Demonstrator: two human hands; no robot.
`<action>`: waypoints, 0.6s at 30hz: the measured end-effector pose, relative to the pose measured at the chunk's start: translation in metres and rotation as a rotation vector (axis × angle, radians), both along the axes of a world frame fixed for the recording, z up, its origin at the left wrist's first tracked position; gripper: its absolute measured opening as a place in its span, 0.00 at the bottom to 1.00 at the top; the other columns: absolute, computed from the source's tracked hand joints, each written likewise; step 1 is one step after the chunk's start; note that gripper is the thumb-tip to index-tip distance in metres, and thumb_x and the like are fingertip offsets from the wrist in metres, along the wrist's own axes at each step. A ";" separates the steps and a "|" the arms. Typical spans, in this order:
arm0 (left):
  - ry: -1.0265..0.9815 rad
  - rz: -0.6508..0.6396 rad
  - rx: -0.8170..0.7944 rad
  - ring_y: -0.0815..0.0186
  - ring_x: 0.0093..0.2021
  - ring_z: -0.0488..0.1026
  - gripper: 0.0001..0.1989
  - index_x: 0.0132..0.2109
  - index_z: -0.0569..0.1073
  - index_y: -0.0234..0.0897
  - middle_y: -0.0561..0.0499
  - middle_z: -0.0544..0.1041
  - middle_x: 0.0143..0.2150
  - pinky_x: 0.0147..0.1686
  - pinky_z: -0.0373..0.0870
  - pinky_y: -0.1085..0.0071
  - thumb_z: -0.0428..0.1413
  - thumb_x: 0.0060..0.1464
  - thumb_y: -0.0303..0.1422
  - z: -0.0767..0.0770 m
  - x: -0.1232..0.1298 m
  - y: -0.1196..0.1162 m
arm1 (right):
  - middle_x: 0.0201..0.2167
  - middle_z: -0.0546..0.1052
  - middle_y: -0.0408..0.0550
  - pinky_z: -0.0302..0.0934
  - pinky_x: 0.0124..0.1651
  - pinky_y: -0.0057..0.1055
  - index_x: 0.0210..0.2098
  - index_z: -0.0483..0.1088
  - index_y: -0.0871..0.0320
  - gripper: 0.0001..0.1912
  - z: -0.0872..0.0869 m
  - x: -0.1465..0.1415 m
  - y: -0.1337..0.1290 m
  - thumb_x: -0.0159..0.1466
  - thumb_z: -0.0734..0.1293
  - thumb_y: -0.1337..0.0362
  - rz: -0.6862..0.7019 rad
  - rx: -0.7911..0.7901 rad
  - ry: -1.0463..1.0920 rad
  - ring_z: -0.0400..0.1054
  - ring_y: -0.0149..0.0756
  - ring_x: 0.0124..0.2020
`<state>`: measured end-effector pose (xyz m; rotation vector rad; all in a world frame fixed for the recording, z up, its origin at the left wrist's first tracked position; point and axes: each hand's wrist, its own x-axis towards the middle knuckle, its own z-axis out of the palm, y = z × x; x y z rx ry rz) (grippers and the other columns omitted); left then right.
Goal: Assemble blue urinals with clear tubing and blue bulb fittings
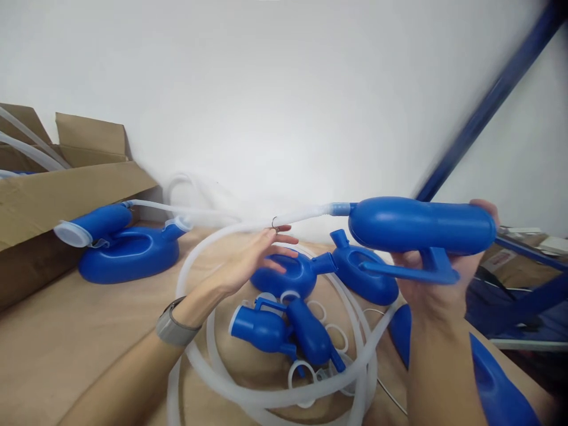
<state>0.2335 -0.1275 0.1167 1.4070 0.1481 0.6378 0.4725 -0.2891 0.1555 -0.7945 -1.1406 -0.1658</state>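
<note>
A blue plastic bottle with a handle [421, 225] is held up at the right by my right hand [444, 278], its fingers wrapped round the body. From the bottle's narrow neck a translucent hose [302, 214] runs left. My left hand [266, 245] has its fingers spread just under that hose and holds nothing; whether it touches the hose is unclear. Below lie a large hose coil [239, 395], two small blue bottles [264, 328] and several white rings [302, 378]. Further blue bottles [366, 275] rest behind and beside the coil.
An open cardboard box [80, 189] with hoses in it stands at the left. Beside it, a blue bottle with a white cap [102, 222] lies on another blue bottle [128, 254]. A blue metal frame [488, 106] crosses the right side, before a pale wall.
</note>
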 end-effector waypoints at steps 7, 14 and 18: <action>-0.119 0.060 -0.091 0.65 0.36 0.81 0.27 0.41 0.70 0.36 0.47 0.78 0.42 0.26 0.73 0.75 0.61 0.59 0.58 -0.007 0.013 -0.010 | 0.51 0.75 0.44 0.74 0.51 0.42 0.57 0.61 0.38 0.52 0.000 -0.004 -0.001 0.38 0.86 0.64 0.003 -0.037 -0.110 0.74 0.46 0.52; -0.170 -0.108 -0.362 0.72 0.19 0.73 0.24 0.38 0.62 0.40 0.61 0.70 0.28 0.19 0.70 0.77 0.66 0.59 0.50 -0.005 0.012 -0.020 | 0.48 0.79 0.47 0.77 0.45 0.43 0.52 0.60 0.40 0.51 0.002 -0.013 -0.003 0.36 0.87 0.65 -0.008 -0.053 -0.134 0.77 0.50 0.52; -0.122 -0.185 -0.382 0.73 0.17 0.72 0.23 0.34 0.63 0.38 0.61 0.67 0.24 0.18 0.67 0.79 0.64 0.61 0.48 -0.006 0.012 -0.026 | 0.50 0.81 0.45 0.78 0.44 0.41 0.51 0.60 0.39 0.50 0.002 -0.010 -0.006 0.36 0.88 0.66 0.015 -0.113 -0.209 0.78 0.49 0.53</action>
